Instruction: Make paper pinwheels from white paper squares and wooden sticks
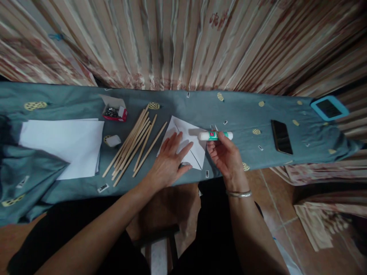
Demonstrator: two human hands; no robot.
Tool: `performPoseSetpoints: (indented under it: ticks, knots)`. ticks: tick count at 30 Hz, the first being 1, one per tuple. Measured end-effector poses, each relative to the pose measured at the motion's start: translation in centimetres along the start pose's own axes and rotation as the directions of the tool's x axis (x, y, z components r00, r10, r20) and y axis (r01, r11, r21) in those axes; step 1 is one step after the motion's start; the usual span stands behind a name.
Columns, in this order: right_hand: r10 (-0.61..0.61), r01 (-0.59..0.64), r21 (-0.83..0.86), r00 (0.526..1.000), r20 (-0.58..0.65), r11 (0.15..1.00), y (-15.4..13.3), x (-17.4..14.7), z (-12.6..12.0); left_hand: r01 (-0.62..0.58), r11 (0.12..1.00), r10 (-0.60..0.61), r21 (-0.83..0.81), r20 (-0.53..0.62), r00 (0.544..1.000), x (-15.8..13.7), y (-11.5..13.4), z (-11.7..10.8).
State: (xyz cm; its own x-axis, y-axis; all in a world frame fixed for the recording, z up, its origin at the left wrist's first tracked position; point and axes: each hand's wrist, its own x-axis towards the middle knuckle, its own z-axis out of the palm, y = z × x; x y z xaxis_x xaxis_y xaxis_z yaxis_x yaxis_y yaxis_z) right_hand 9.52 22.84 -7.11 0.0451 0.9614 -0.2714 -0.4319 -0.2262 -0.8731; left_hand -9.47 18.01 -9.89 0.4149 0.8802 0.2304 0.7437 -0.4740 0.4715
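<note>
A folded square of white paper (pixel 194 131) lies at an angle on the cloth-covered table, with dark slits where its flaps meet. My left hand (pixel 169 158) rests on its left side, fingers spread and pressing flat. Between the fingers of my right hand (pixel 225 152) is a white and green glue stick (pixel 212 136), held sideways over the paper's right corner. Whether the glue stick's cap is on, I cannot tell. Several wooden sticks (pixel 133 143) lie in a loose bundle just left of the paper.
A stack of white sheets (pixel 63 145) lies at the left, near a small red box (pixel 122 114) of metal pieces and a white lump (pixel 113 141). On the right are a black phone (pixel 281 136) and a blue-framed device (pixel 329 108). A curtain (pixel 177 46) hangs behind the table.
</note>
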Motion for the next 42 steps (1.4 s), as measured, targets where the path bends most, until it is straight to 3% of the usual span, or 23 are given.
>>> performPoseSetpoints:
  ticks: [6,10,13,17,20,23,25,30,35,42]
  knots:
    - [0.023,-0.022,-0.011,0.995,0.096,1.0,0.0,-0.4,-0.7,-0.035,0.999,0.033,-0.023,-0.073,0.997,-1.6,-0.5,-2.7]
    - [0.06,-0.067,0.052,0.992,0.115,0.996,0.1,-0.8,-0.5,0.173,0.985,-0.164,0.005,-0.28,0.946,-3.3,-3.5,-6.2]
    - [0.096,-0.108,0.091,0.988,0.123,0.99,0.4,-1.2,0.2,0.312,0.947,-0.266,0.075,-0.359,0.894,-4.7,-6.4,-8.4]
    - [0.128,-0.138,0.062,0.981,0.145,0.988,0.8,-1.3,1.1,0.415,0.896,-0.368,0.155,-0.264,0.892,-6.5,-9.4,-9.4]
    - [0.121,-0.125,0.023,0.981,0.154,0.992,1.0,-1.3,1.6,0.449,0.878,-0.41,0.167,-0.224,0.884,-7.2,-10.1,-9.7]
    - [0.134,-0.137,0.007,0.975,0.175,0.99,1.2,-1.6,2.4,0.453,0.889,-0.418,0.067,-0.286,0.862,-7.0,-9.0,-10.1]
    - [0.171,-0.179,0.017,0.961,0.218,0.984,1.4,-2.1,3.1,0.42,0.903,-0.427,-0.095,-0.321,0.845,-6.5,-7.4,-10.1]
    - [0.253,-0.272,0.014,0.912,0.322,0.962,2.6,-3.6,4.8,0.321,0.811,-0.469,-0.49,-0.215,0.857,-5.4,-3.6,-8.3]
    - [0.248,-0.274,0.035,0.912,0.327,0.961,3.5,-4.1,5.5,0.28,0.818,-0.413,-0.502,-0.175,0.894,-4.8,-2.4,-7.2]
    - [0.244,-0.271,0.053,0.924,0.294,0.961,3.5,-4.1,5.5,0.275,0.823,-0.407,-0.497,-0.176,0.896,-4.6,-2.0,-7.5]
